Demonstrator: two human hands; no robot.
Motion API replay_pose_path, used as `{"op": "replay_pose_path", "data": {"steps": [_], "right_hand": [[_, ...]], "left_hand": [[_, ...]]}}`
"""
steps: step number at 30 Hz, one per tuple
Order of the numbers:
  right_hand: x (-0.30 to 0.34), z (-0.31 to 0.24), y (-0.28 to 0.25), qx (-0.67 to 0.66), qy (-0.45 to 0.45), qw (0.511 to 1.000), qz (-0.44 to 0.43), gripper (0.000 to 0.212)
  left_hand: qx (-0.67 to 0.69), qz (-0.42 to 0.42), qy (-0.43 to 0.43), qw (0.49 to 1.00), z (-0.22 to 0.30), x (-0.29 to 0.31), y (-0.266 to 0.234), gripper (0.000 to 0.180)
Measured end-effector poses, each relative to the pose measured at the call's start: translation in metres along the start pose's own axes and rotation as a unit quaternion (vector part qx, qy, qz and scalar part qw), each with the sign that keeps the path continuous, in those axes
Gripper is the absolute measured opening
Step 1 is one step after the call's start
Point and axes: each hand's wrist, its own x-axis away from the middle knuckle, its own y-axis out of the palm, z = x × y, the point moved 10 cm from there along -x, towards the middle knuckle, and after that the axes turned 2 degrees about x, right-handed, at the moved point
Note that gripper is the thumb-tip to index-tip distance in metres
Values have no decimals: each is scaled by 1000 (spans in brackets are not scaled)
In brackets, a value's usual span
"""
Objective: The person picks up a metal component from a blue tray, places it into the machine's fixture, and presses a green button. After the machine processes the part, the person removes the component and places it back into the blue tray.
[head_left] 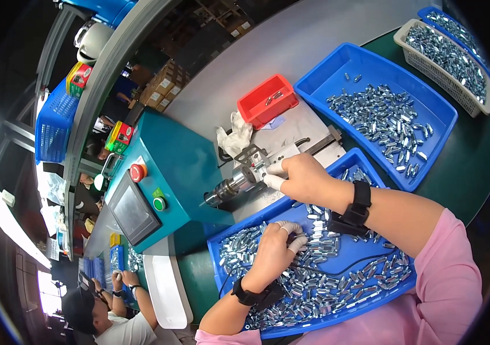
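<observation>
My left hand (275, 248) is in the near blue tray (351, 261), above a heap of small shiny metal sleeves (321, 241). Its thumb and fingers are drawn together, and what lies between them is hidden. My right hand (307, 179) reaches to the clamping fixture (258, 163) in front of the machine's steel spindle (228, 188). Thumb and forefinger close together at the fixture; any part they grip is too small to make out. White finger cots cover fingertips on both hands, and each wrist wears a black strap.
A teal machine (167, 167) has a screen, a red knob (137, 172) and a green button (159, 203). Behind the fixture sit a red bin (251, 112) and a white cloth (236, 135). A larger blue tray (337, 60) holds more sleeves. A white tray (167, 287) lies left, near another person (107, 322).
</observation>
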Motion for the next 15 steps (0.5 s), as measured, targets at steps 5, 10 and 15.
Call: {"op": "replay_pose_path", "data": {"steps": [5,10,15], "right_hand": [[6,17,33,-167,63,978,-109,38],[11,18,46,-216,73,966,-125,48],[13,23,50,-233,71,961,-129,51]], "left_hand": [[42,-17,-59,997,-9,3,-16,21],[89,-28,-58,994,2,6,-26,20],[66,6,-15,998,10,7,-30,23]]}}
